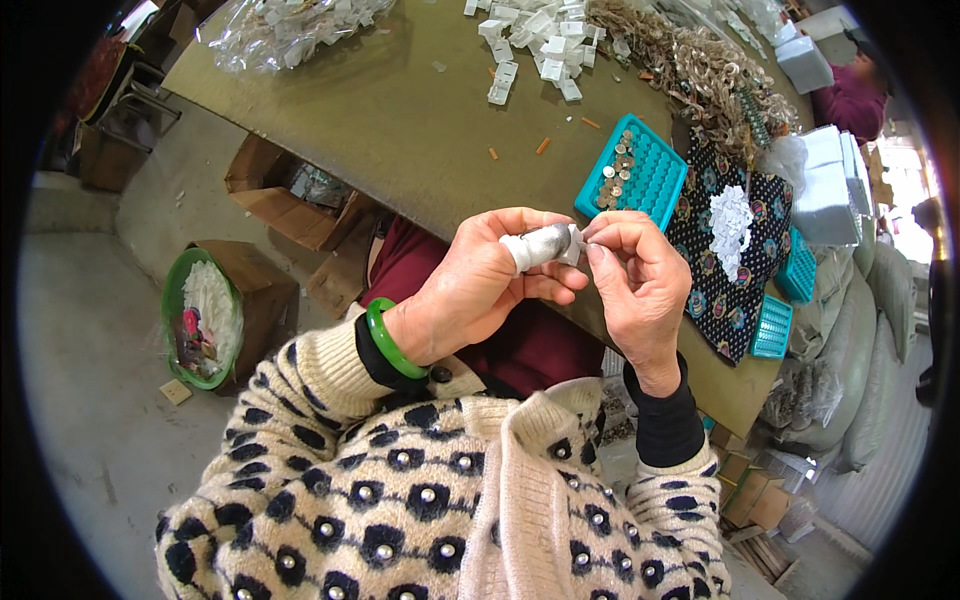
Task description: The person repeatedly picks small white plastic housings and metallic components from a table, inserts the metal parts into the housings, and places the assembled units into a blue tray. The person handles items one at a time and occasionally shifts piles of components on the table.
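Observation:
Both of my hands meet at the table's near edge. My left hand (480, 270), with a green bangle (388, 338) at its wrist, has its fingers curled. Across it lies a white and silver-grey rounded wrapping (536, 248); whether it covers a finger or is a separate thing I cannot tell. At its tip is a small white piece (573, 246), held between the two hands. My right hand (640, 280) pinches thumb and forefinger at this piece. Just beyond sits a turquoise tray (655, 165) with several small round metallic and white pieces (616, 172).
White plastic boxes (550, 45) and tangled beige strands (710, 70) cover the table's far side. A patterned black cloth (700, 270) bears white bits (730, 230). Smaller turquoise trays (772, 325) lie rightward. Left, on the floor, stand a green basket (170, 300) and cardboard box (270, 200). Another person (850, 100) sits far right.

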Available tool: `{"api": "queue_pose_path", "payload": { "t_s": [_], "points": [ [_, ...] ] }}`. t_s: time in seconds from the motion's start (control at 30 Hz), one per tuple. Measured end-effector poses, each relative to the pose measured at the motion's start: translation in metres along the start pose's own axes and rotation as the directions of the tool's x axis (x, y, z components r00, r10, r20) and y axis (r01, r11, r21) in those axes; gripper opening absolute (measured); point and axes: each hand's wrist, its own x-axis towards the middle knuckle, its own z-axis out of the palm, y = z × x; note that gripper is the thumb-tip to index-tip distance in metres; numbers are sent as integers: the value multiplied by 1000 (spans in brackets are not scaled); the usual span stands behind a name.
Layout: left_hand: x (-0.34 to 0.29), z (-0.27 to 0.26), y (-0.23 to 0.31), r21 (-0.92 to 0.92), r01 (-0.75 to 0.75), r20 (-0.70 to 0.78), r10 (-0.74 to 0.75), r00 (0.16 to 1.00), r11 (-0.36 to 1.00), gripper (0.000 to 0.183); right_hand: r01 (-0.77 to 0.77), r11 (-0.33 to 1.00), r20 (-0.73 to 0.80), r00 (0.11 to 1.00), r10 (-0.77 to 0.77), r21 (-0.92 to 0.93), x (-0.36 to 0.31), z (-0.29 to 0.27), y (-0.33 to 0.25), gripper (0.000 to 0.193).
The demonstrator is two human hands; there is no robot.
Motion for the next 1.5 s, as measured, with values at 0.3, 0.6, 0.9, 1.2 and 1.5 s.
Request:
{"api": "queue_pose_path", "payload": {
  "t_s": [0.3, 0.6, 0.9, 1.2, 1.5],
  "points": [
    [0, 1, 0, 129, -57, -60, 65, 996, 990, 19, 343, 872, 139, 939, -313, -349, 7, 4, -6, 19],
    [10, -7, 32, -45, -6, -59, 3, 998, 999, 28, 123, 923, 160, 985, -68, -364, 88, -2, 0, 4],
    [13, -19, 54, 113, -154, -198, 174, 965, 982, 22, 236, 584, 277, 961, -19, -777, 146, 67, 43, 33],
    [20, -38, 65, 36, -332, -116, 333, 936, 943, 26, -50, 882, 185, 971, 154, -469, 147, 75, 39, 24],
    [27, -20, 58, 176, -249, -134, 274, 952, 952, 27, -191, 975, 281, 935, 215, -112, 98, 42, 2, 17]
  ]
}}
